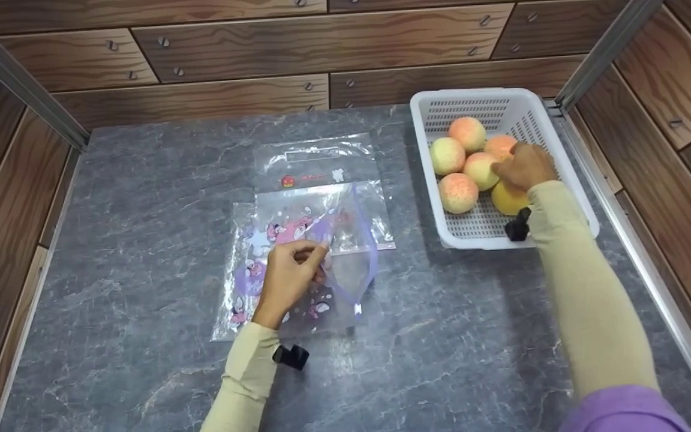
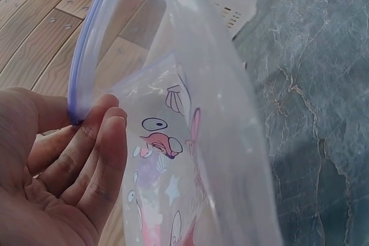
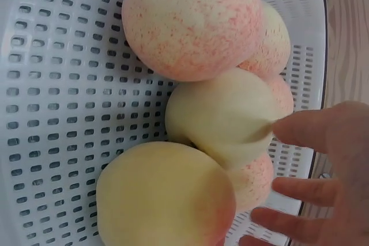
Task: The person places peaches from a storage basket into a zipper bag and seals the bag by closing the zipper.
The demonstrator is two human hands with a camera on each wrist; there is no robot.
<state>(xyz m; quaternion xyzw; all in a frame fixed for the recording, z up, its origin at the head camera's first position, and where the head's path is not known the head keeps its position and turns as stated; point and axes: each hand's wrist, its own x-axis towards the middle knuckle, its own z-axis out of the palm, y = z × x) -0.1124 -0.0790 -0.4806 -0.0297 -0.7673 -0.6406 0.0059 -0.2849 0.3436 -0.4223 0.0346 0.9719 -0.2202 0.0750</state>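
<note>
Clock positions refer to the head view. The left hand (image 1: 294, 270), just off centre at 8 o'clock, pinches the purple zip edge of a printed zip bag (image 1: 288, 231) between thumb and fingers; the bag lies on the table (image 1: 141, 252), its parted mouth facing 3 o'clock. A second clear bag (image 1: 315, 168) lies flat at its 12 o'clock side. The right hand (image 1: 525, 168) is inside the white basket (image 1: 573, 210) at 2 o'clock — thumb and fingers extended, well apart, nothing gripped. Its thumb tip meets or nearly meets a pale peach (image 3: 222, 116); contact cannot be confirmed. The step in hand appears to be selecting a peach with the bag mouth held ready. The next move calls for closing thumb and fingers round one peach and lifting it clear of its neighbours — left pinch maintained.
</note>
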